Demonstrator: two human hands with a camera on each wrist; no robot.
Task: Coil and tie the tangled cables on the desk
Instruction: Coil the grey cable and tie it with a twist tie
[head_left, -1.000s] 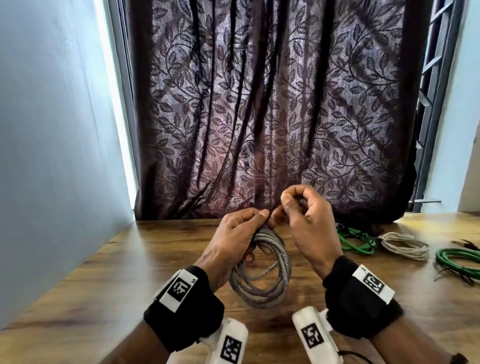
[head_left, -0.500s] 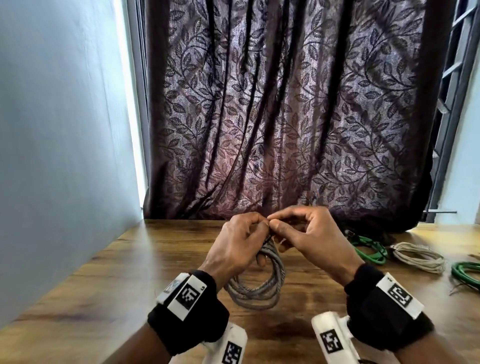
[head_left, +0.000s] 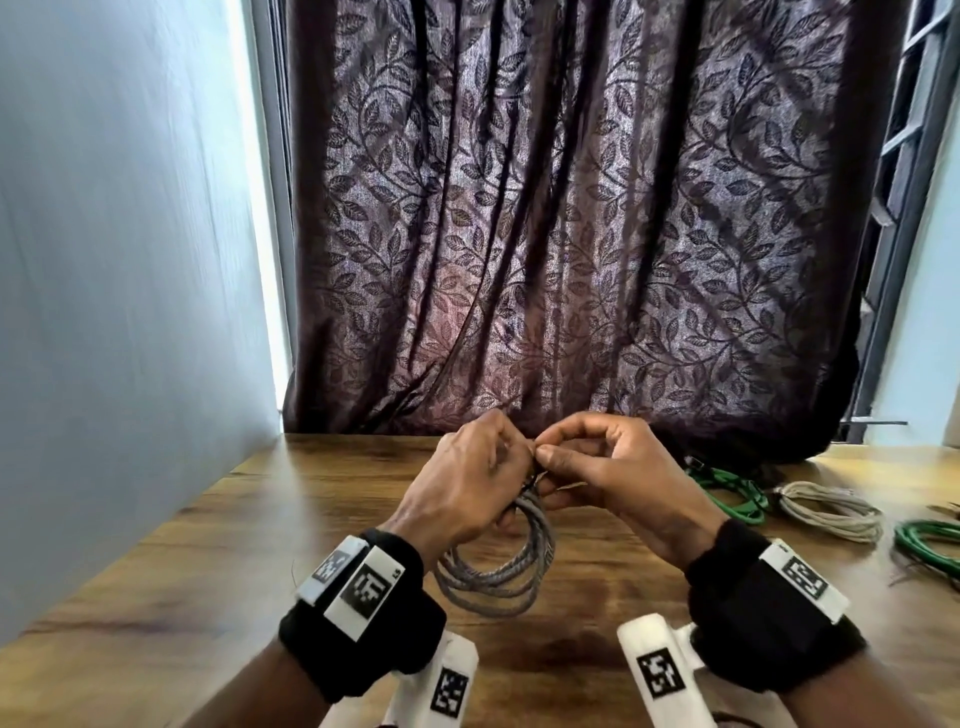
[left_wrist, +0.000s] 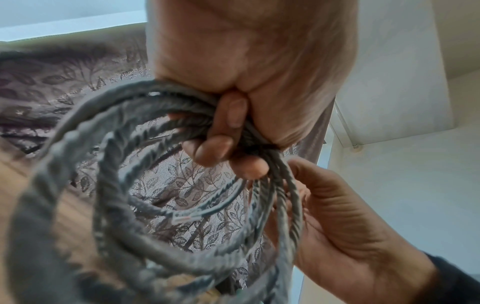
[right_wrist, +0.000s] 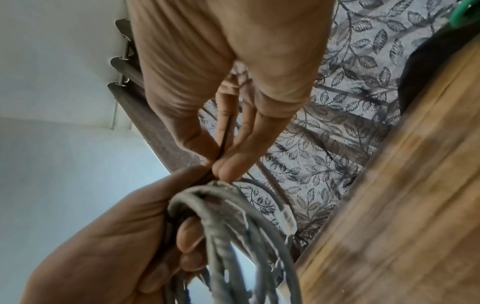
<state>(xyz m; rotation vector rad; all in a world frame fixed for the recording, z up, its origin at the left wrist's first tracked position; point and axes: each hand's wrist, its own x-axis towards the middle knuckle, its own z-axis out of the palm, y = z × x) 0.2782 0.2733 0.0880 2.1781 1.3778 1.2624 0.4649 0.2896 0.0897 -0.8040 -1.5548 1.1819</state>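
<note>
A coil of grey twisted cable hangs above the wooden desk. My left hand grips the top of the coil, fingers curled round the bunched loops. The grey coil shows a clear plug on one loop. My right hand meets the left at the coil's top. Its thumb and fingers pinch a thin dark tie strip that runs down to the bundle. A cut cable end lies inside the loops.
On the desk to the right lie a green cable, a coiled beige cable and another green coil at the edge of view. A dark leaf-pattern curtain hangs behind the desk. A pale wall stands left.
My right hand has dropped from above the coil and come against the left hand at the coil's top. The head view has shifted so the desk items sit farther right.
</note>
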